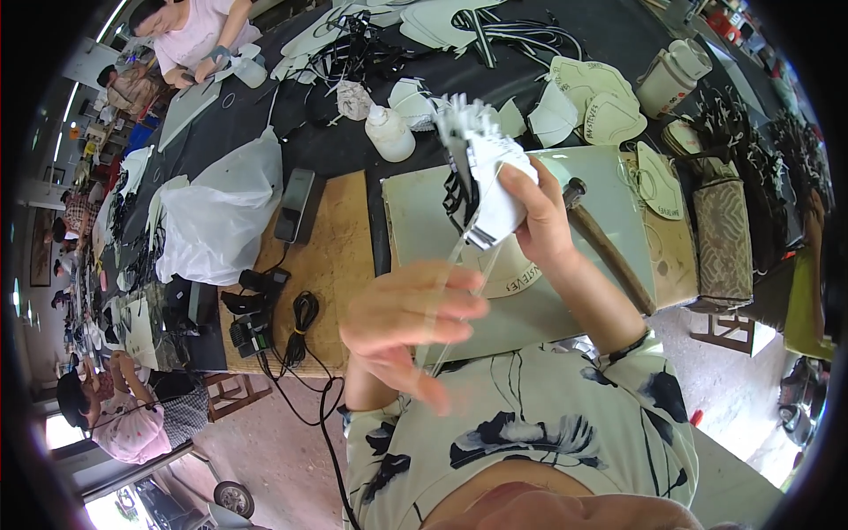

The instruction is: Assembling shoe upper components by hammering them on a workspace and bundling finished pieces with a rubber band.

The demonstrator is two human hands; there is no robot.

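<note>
My right hand (pixel 541 212) is closed round a bundle of white cut pieces (pixel 496 181) with dark, fringed strip ends at the top. From the bundle's lower end a clear elastic band (pixel 446 296) stretches down to my left hand (pixel 411 318). That hand is smeared by motion, its fingers apart and the band running across it towards the thumb. Below the bundle a pale cut piece (pixel 512 272) lies on the grey-green board (pixel 411 208). Beside my right forearm rests a hammer (pixel 609 247) with a wooden handle.
Left of the board are a white plastic bag (pixel 221 212), a dark box-shaped device (pixel 299 208) and coiled black cable (pixel 305 314). A white bottle (pixel 389 134), pale cut panels (pixel 609 97) and black straps (pixel 353 57) lie beyond. Another person (pixel 190 40) works at the far left.
</note>
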